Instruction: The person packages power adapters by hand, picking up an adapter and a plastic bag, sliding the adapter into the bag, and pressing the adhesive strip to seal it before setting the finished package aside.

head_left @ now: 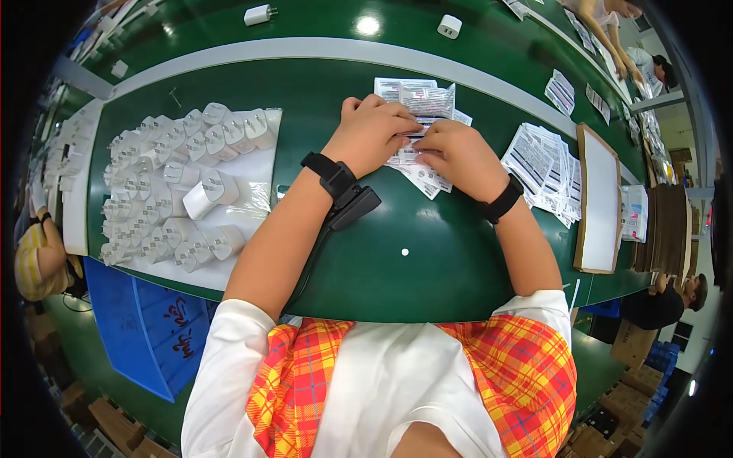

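A small pile of white printed packets lies on the green table in front of me, some of them glossy like clear film. My left hand is closed at the pile's left side, fingers curled over a packet. From the right, my right hand comes in with bent fingers pinching at the same packet. The two sets of fingertips nearly meet, and they hide the spot they grip. Left of my arm, many white plug chargers stand crowded with prongs up; one lies tilted on top.
A second stack of printed leaflets lies to the right, beside a white-lined shallow cardboard tray. Two loose chargers sit beyond the pale rail. A blue bin stands below left. Other people work around the tables.
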The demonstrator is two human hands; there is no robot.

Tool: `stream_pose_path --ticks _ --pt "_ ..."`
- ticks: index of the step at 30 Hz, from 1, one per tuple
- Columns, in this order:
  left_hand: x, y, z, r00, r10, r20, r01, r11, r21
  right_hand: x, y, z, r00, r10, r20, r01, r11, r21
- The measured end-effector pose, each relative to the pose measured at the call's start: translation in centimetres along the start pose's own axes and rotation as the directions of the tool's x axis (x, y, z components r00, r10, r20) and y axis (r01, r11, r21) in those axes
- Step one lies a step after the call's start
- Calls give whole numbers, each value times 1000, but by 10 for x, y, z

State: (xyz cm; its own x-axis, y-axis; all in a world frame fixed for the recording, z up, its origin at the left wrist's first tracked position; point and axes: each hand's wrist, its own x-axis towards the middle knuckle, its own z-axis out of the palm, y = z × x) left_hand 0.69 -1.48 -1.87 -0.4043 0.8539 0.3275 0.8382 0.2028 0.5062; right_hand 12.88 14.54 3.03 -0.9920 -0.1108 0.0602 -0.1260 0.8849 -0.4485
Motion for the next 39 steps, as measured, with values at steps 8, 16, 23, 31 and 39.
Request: stream_pose_path --ticks 8,16,23,31,39 --pt "-1 1 -2 998 -34 49 32 999 33 4 -3 17 988 -83 -130 74 994 -77" --pt "-1 1 2 999 -33 29 33 999 15 -2 -11 23 982 -40 -184 21 995 -102" --pt "-1 1 2 999 -25 20 26 1000 -12 3 -10 16 989 54 -135 -56 998 -13" --pt "-1 -1 -1 998 -39 51 40 999 -21 2 -9 17 988 -13 -156 -9 990 -139" --pt "-1 1 -2 997 -47 67 51 998 -45 8 -6 14 993 22 -112 -27 999 -47"
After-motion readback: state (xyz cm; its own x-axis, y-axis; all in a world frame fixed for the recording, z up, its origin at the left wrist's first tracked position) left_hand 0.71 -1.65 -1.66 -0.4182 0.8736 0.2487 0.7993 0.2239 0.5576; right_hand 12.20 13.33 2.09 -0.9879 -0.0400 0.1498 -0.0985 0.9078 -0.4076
